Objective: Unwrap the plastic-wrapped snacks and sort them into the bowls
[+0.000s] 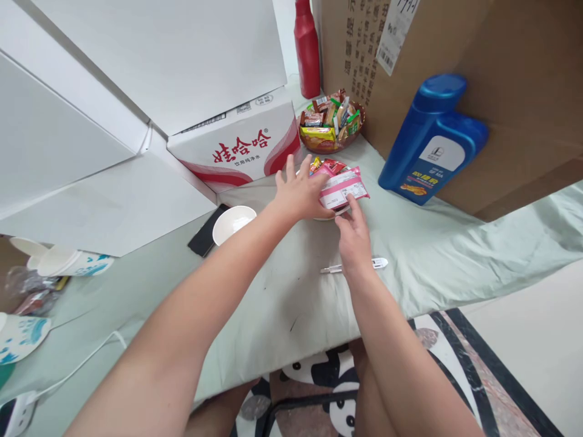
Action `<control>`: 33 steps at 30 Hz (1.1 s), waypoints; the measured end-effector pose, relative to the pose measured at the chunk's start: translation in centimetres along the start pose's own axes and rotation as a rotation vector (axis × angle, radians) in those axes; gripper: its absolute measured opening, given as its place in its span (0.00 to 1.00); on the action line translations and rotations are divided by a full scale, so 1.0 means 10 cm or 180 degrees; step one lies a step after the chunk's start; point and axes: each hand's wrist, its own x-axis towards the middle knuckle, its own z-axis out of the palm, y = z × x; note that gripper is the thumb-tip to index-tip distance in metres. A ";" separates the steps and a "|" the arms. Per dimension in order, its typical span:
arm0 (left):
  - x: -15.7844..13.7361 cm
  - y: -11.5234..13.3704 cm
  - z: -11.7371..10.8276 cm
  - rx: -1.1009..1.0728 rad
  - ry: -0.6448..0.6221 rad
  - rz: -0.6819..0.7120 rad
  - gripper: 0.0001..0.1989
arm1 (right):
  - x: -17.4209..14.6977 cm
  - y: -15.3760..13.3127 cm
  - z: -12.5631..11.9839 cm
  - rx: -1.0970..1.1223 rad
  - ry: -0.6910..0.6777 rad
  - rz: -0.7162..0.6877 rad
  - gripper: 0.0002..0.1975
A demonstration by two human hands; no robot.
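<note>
My left hand point(303, 193) reaches over the left side of a small plate or bowl of snacks, fingers spread, its thumb by the near rim. A pink and white packet point(342, 187) lies on top of the pile, above red wrappers point(334, 165). From the near right, my right hand point(354, 233) touches the packet with its index finger, with the thumb apart by the rim point(324, 218). The other right fingers are partly hidden. Beneath the right wrist lies a white utility knife point(379, 263). A white paper bowl point(226, 226) stands left of my left forearm.
Behind sit a basket of wrapped snacks point(314, 142), a red bottle point(307, 54) and a white-red carton point(241, 155). A blue jug point(423, 149) stands before a large cardboard box point(510, 91). A black phone-like slab point(200, 238) and paper cups point(86, 263) are at left.
</note>
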 end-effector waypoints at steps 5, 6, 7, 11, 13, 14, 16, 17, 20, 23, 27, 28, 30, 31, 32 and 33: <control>-0.03 -0.13 0.00 -0.0201 0.0674 0.0468 0.39 | -0.01 -0.09 -0.02 0.0189 0.0049 -0.0039 0.32; -0.03 -0.18 -0.03 -0.0282 0.0805 0.0493 0.39 | -0.01 -0.12 -0.03 0.0239 0.0131 -0.0020 0.32; -0.03 -0.23 -0.07 -0.0351 0.0921 0.0495 0.38 | -0.01 -0.15 -0.04 0.0293 0.0238 0.0020 0.32; -0.12 -0.28 -0.17 -0.0392 0.1250 0.0418 0.37 | 0.00 -0.27 -0.09 0.0536 0.0581 0.0205 0.29; -0.19 -0.16 -0.15 -0.0327 0.1214 0.0621 0.37 | 0.03 -0.32 -0.11 0.0720 0.0532 0.0138 0.29; -0.23 -0.09 -0.11 -0.0302 0.1120 0.0792 0.37 | 0.05 -0.34 -0.12 0.0824 0.0480 0.0071 0.30; -0.27 0.06 -0.03 -0.0300 0.0833 0.1186 0.37 | 0.07 -0.37 -0.15 0.0946 0.0460 -0.0106 0.33; -0.27 0.11 0.02 -0.0335 0.0723 0.1317 0.38 | 0.08 -0.38 -0.18 0.0931 0.0538 -0.0198 0.33; -0.18 0.12 0.11 -0.0502 0.0563 0.1405 0.47 | 0.09 -0.41 -0.28 0.0588 0.1110 -0.0334 0.30; -0.01 0.01 0.14 -0.0534 0.0464 0.0656 0.49 | 0.07 -0.44 -0.37 0.0077 0.1579 -0.0136 0.25; 0.14 -0.10 0.18 -0.0486 0.0136 0.0252 0.45 | 0.06 -0.49 -0.40 -0.0323 0.1420 0.0065 0.27; 0.17 -0.12 0.18 -0.0528 0.0146 0.0260 0.43 | 0.06 -0.50 -0.39 -0.0328 0.1328 0.0057 0.29; 0.20 -0.14 0.18 -0.0629 0.0233 0.0266 0.39 | 0.07 -0.49 -0.36 -0.0269 0.1146 -0.0047 0.33; 0.21 -0.15 0.18 -0.0667 0.0264 0.0274 0.38 | 0.08 -0.48 -0.35 -0.0232 0.1044 -0.0127 0.35; 0.22 -0.16 0.17 -0.0698 0.0282 0.0280 0.38 | 0.09 -0.46 -0.34 -0.0203 0.0958 -0.0207 0.37; 0.22 -0.16 0.17 -0.0724 0.0298 0.0281 0.37 | 0.09 -0.43 -0.34 -0.0194 0.0891 -0.0278 0.39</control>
